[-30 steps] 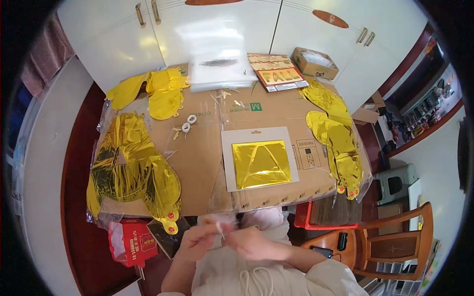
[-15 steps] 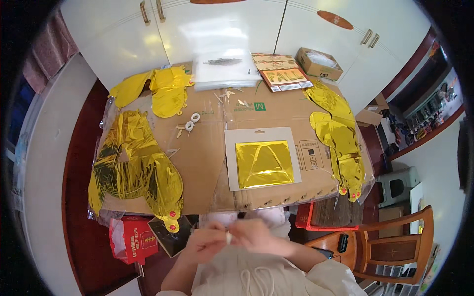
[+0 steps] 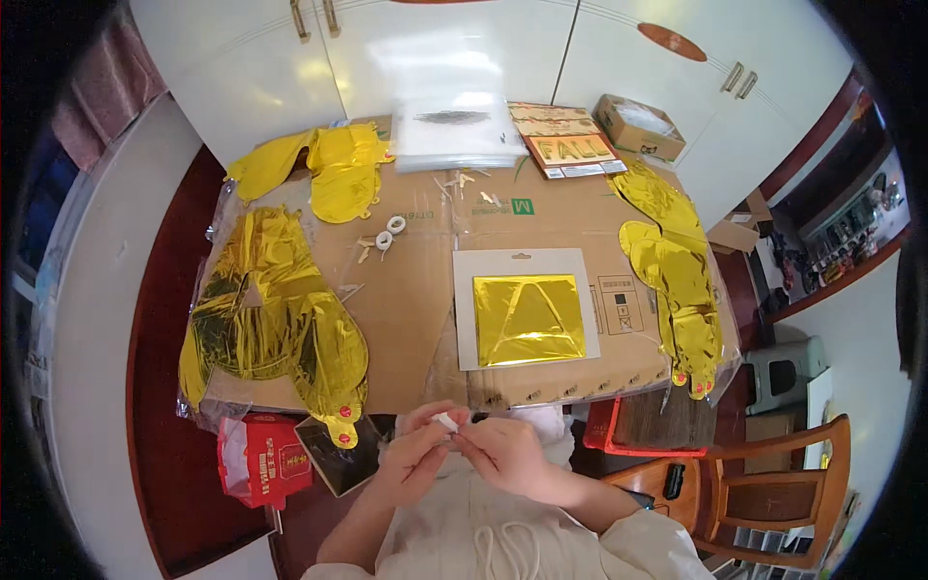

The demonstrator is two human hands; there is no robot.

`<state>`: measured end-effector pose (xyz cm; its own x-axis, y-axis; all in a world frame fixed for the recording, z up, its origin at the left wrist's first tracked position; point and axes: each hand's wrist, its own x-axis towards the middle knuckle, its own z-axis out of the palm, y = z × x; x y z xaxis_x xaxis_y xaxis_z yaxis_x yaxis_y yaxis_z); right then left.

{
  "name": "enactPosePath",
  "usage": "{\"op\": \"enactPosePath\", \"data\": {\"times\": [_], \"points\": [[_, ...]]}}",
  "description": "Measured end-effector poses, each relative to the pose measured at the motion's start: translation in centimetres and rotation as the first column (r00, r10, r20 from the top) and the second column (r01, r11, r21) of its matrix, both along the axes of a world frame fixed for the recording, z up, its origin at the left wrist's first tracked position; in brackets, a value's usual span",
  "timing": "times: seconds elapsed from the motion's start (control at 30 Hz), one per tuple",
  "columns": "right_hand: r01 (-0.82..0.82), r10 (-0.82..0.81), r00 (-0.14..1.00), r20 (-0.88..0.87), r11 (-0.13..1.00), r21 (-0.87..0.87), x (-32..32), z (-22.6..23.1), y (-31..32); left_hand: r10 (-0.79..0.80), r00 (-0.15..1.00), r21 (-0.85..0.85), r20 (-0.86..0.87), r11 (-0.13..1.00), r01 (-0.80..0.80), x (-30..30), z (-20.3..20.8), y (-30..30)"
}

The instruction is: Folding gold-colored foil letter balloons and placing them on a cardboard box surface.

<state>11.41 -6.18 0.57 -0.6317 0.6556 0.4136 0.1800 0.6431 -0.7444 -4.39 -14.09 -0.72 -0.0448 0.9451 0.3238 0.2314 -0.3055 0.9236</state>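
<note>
My left hand (image 3: 414,452) and my right hand (image 3: 505,452) meet just off the table's near edge, fingers closed together. Between their fingertips is a small white strip (image 3: 445,421), its kind too small to make out. Nearest beyond them lies a white card (image 3: 527,261) with a folded gold foil balloon (image 3: 529,319) showing the outline of an A. A large flat gold foil balloon (image 3: 280,338) spreads at the left, its tail hanging over the edge. Two small white ribbon rolls (image 3: 391,232) sit beside several small pale pieces (image 3: 364,253) on the cardboard.
Flat gold foil balloons lie at the back left (image 3: 343,174) and along the right (image 3: 677,271) of the cardboard-covered table (image 3: 406,319). Farther back are a stack of clear plastic bags (image 3: 454,140), a printed card pack (image 3: 565,145) and a small box (image 3: 638,126). A wooden chair (image 3: 822,483) stands at the right.
Both hands have risen slightly, and the white strip now shows more clearly between their fingertips. The whole view has shifted a little; the things on the table lie as before.
</note>
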Motion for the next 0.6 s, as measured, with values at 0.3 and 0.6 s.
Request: {"op": "enactPosePath", "data": {"times": [0.3,0.6], "points": [[0.033,-0.033,0.999,-0.003,0.967,0.254,0.2,1.2,1.0,0.165,0.949,0.007,-0.270,0.986,-0.169,0.0,0.0,0.0],[-0.034,0.009,0.996,-0.087,0.958,-0.286,-0.2,0.1,1.9,0.055,0.998,-0.247,-0.042,0.967,-0.064,-0.7,-0.6,-0.3]]}}
